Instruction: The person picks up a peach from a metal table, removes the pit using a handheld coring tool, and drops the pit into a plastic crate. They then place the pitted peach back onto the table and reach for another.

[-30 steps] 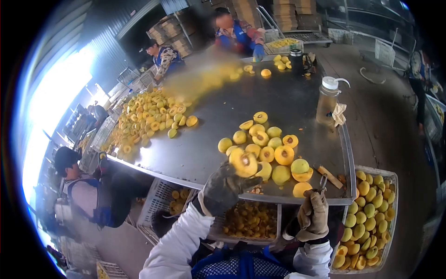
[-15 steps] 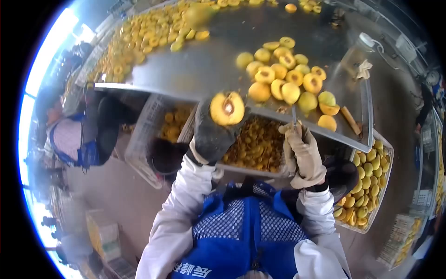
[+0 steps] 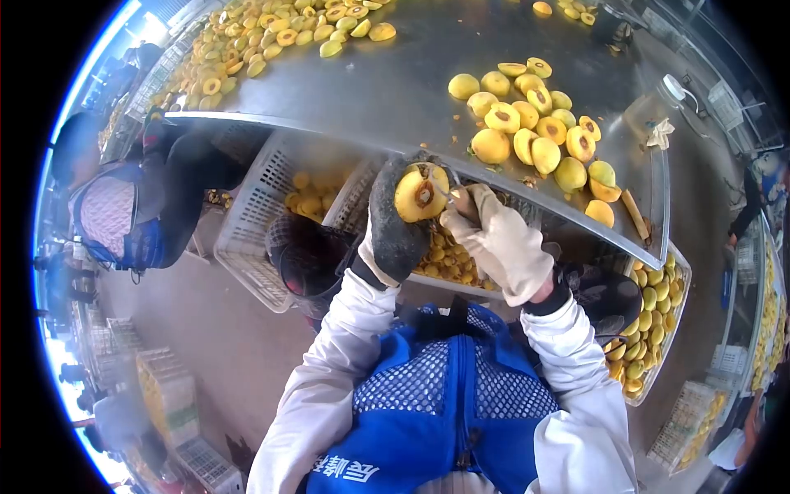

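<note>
My left hand (image 3: 392, 235), in a dark glove, is closed around a halved yellow peach (image 3: 411, 200). Its cut face is turned up and shows the brown pit hollow. My right hand (image 3: 504, 247), in a pale glove, is closed on a small knife (image 3: 454, 194), whose thin metal tip is at the right side of the peach half. Most of the knife is hidden by the fingers. Ahead on the metal table lies a group of peaches (image 3: 545, 155), some cut open. Below my hands, a crate of peach pieces (image 3: 448, 255) is partly covered.
The metal table's raised edge (image 3: 568, 216) runs just beyond my hands, with a wooden stick (image 3: 635, 216) and a clear jar (image 3: 650, 107) near its right corner. Crates stand left (image 3: 247, 222) and right (image 3: 668, 329). A large peach pile (image 3: 271, 37) lies far left. Someone sits at left (image 3: 123, 206).
My right hand has moved left and up, bringing the knife to the peach half. My left hand has shifted slightly right with the peach half. The view has turned a little.
</note>
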### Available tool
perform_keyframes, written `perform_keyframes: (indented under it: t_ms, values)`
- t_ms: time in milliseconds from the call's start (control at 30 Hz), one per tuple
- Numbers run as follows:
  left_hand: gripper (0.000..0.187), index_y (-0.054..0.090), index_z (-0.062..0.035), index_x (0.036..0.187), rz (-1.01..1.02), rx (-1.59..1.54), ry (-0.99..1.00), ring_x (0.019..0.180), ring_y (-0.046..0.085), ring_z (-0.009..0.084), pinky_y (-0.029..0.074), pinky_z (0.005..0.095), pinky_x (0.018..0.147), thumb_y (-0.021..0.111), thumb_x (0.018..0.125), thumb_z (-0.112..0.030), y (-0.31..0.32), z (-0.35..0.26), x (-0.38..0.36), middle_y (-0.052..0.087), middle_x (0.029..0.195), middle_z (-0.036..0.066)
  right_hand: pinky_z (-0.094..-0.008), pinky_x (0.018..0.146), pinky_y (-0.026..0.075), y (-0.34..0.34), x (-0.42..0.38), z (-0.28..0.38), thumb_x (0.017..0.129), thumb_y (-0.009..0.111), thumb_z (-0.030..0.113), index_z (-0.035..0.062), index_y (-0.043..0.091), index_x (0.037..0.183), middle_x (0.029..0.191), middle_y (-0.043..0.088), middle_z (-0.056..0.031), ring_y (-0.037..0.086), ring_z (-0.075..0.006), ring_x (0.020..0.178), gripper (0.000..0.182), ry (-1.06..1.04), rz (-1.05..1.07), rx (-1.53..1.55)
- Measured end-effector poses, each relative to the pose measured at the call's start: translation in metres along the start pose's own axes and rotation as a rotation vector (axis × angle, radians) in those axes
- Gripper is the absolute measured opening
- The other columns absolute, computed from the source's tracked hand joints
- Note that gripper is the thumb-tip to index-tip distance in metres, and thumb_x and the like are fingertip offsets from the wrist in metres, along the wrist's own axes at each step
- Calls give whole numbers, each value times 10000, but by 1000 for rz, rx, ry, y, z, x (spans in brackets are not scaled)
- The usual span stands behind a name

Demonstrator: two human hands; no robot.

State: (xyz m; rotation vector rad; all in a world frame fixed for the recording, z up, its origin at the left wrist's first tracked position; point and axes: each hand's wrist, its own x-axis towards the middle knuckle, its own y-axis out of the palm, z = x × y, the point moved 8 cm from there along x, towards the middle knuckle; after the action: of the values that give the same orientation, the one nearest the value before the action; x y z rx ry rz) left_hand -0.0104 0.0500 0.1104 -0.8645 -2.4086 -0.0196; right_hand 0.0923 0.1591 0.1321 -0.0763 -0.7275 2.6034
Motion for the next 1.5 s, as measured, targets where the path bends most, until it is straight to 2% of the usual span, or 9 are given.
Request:
perform_keyframes:
  t_ms: [100, 267, 333, 367, 500, 800, 1033, 1267, 1500]
  values:
    - [514, 523, 29, 1279, -5, 45, -10, 1082, 641, 252, 520, 350, 927, 661, 791, 113, 0, -9, 7, 647, 1142, 167, -432, 754, 544, 4, 6, 4, 964, 642, 325, -16, 564, 1118, 961, 711, -213, 686, -387, 906, 382, 23, 118, -208]
    - [416, 525, 35, 1252, 64, 85, -46, 1044, 657, 256, 532, 349, 899, 674, 865, 4, -1, 10, 10, 648, 1151, 168, -430, 802, 541, 5, 9, -8, 970, 626, 354, -8, 566, 1117, 1005, 714, -207, 682, -380, 959, 395, -57, 141, -259]
    - [421, 498, 56, 1259, 108, 131, 18, 1048, 660, 266, 538, 359, 896, 667, 878, 1, 2, 9, 7, 631, 1199, 191, -413, 849, 534, 6, 9, -9, 972, 622, 346, -13, 567, 1170, 1058, 717, -187, 672, -364, 1029, 414, 44, 338, -190]
    - [431, 477, 67, 1274, -101, -28, 86, 1070, 658, 279, 542, 368, 908, 650, 883, 17, -2, 0, -3, 617, 1218, 207, -382, 891, 530, 12, 3, -4, 980, 610, 337, -19, 555, 1244, 1131, 715, -148, 672, -321, 1082, 446, 139, 546, -94]
    - [802, 327, 47, 1427, 58, 43, -57, 1189, 592, 265, 470, 379, 1042, 749, 745, 82, -7, 23, 11, 569, 1313, 177, -343, 917, 529, -1, 0, -6, 977, 628, 271, -40, 552, 1252, 1157, 709, -137, 676, -268, 1099, 422, 158, 376, -168]
    - [394, 545, 42, 1249, -10, 41, -50, 1041, 661, 259, 542, 353, 903, 598, 862, 89, 2, -2, 11, 658, 1149, 174, -412, 815, 554, 10, 13, -11, 977, 617, 332, -38, 565, 1168, 1013, 721, -184, 688, -357, 957, 419, -127, 95, -214]
    - [308, 550, 41, 1231, 16, -34, -151, 1030, 663, 267, 539, 365, 895, 605, 936, -24, 5, 20, 8, 669, 1110, 172, -426, 814, 551, 19, 12, -27, 985, 597, 334, -35, 548, 1171, 1063, 711, -198, 673, -370, 1001, 417, 15, 261, -284]
    - [283, 600, 24, 1161, 168, 268, 112, 1003, 666, 318, 538, 376, 859, 601, 879, 36, 11, 9, 7, 668, 1084, 178, -391, 807, 544, 24, 12, -41, 987, 588, 348, -30, 544, 1195, 1086, 695, -225, 665, -354, 1050, 434, 51, 387, -281]
    - [325, 636, 7, 1139, 174, 228, 96, 1023, 658, 346, 538, 387, 874, 606, 823, 74, 16, 17, -3, 667, 1088, 171, -398, 713, 547, 33, 6, -58, 981, 593, 397, -35, 541, 1216, 1026, 693, -245, 701, -351, 891, 493, 142, 502, -184]
